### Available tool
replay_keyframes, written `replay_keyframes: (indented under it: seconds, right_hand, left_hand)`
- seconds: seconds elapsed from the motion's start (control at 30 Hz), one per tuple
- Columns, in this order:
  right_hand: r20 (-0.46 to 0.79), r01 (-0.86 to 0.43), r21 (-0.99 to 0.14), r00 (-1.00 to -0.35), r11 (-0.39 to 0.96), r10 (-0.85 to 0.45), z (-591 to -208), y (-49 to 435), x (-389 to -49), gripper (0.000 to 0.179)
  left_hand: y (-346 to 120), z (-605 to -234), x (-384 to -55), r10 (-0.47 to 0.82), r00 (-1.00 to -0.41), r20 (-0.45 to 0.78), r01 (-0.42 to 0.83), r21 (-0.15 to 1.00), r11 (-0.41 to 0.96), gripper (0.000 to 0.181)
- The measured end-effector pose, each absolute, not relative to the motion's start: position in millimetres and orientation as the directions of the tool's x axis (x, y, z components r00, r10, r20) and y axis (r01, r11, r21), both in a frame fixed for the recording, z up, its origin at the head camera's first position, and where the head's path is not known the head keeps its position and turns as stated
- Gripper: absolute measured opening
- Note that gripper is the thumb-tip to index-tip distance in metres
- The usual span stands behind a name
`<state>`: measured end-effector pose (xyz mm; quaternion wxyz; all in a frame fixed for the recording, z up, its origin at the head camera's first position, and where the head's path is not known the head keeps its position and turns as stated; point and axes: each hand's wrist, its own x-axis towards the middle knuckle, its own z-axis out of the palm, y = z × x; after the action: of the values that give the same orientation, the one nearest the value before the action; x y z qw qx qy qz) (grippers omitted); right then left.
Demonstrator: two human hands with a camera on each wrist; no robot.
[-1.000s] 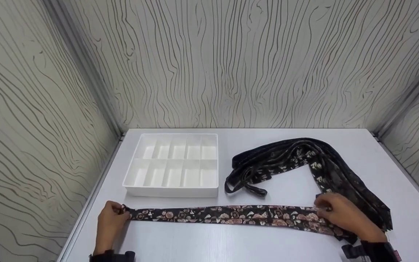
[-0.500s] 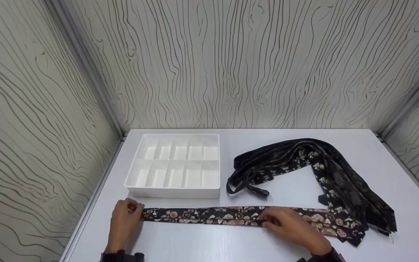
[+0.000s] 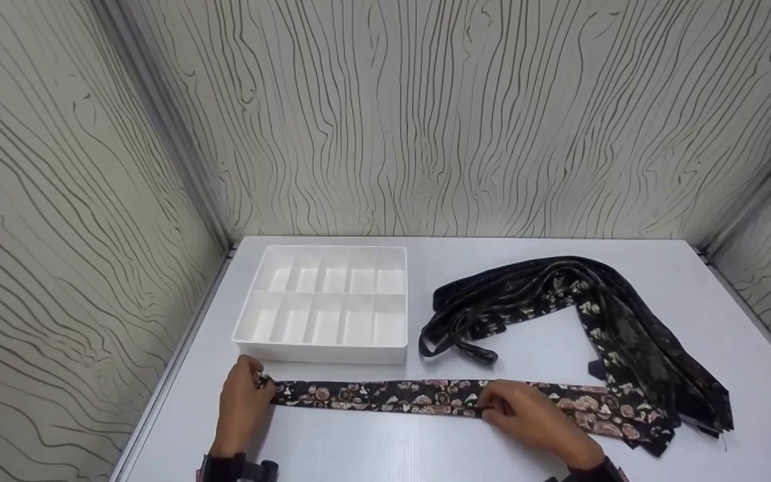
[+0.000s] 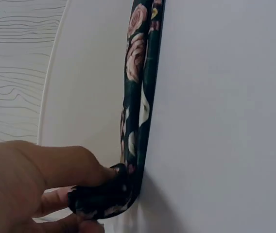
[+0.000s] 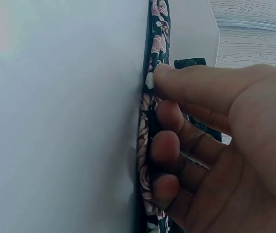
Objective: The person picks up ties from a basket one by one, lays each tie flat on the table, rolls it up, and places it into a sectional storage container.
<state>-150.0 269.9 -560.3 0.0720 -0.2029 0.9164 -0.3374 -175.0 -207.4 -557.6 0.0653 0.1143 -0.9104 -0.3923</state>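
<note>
A dark floral necktie (image 3: 389,396) with pink roses lies stretched along the front of the table, its wide end (image 3: 626,425) at the right. My left hand (image 3: 243,408) pinches the narrow end between thumb and fingers. In the left wrist view that end (image 4: 101,199) is bent over sideways within the fingers; part of it is hidden. Near the middle of the tie, my right hand (image 3: 536,420) pinches its near edge between thumb and index finger. The right wrist view shows the other fingers (image 5: 165,145) curled along the tie.
A white divided box (image 3: 322,351) with two rows of compartments stands behind the tie on the left. Several dark patterned neckties (image 3: 559,281) lie in a bent bundle at the right, partly against the wide end. Patterned walls (image 3: 392,120) enclose the table.
My right hand has moved left from the wide end to the tie's middle, then stayed there. Holding the narrow end, my left hand has shifted right, and less tie shows between the hands.
</note>
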Motion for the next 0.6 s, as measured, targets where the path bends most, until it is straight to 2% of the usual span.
replay_keyframes:
  seconds: [0.13,0.33,0.6]
  right_hand:
    - [0.015,-0.327,-0.645,-0.909,0.691,-0.416,-561.3,268.8,-149.8,0.010]
    - [0.017,-0.322,-0.659,-0.910,0.680,-0.415,-559.9,268.7,-150.0,0.010]
    - [-0.008,-0.321,-0.636,-0.906,0.701,-0.422,-553.5,266.2,-150.7,0.009]
  left_hand:
    - [-194.4,-556.2,-176.1,-0.244,-0.969,0.035,-0.148,0.709,0.689,0.026]
    - [-181.9,-555.2,-174.6,-0.206,-0.979,-0.011,-0.158,0.679,0.717,0.011]
    - [-180.7,-554.7,-171.5,-0.233,-0.972,-0.014,-0.184,0.660,0.728,0.032]
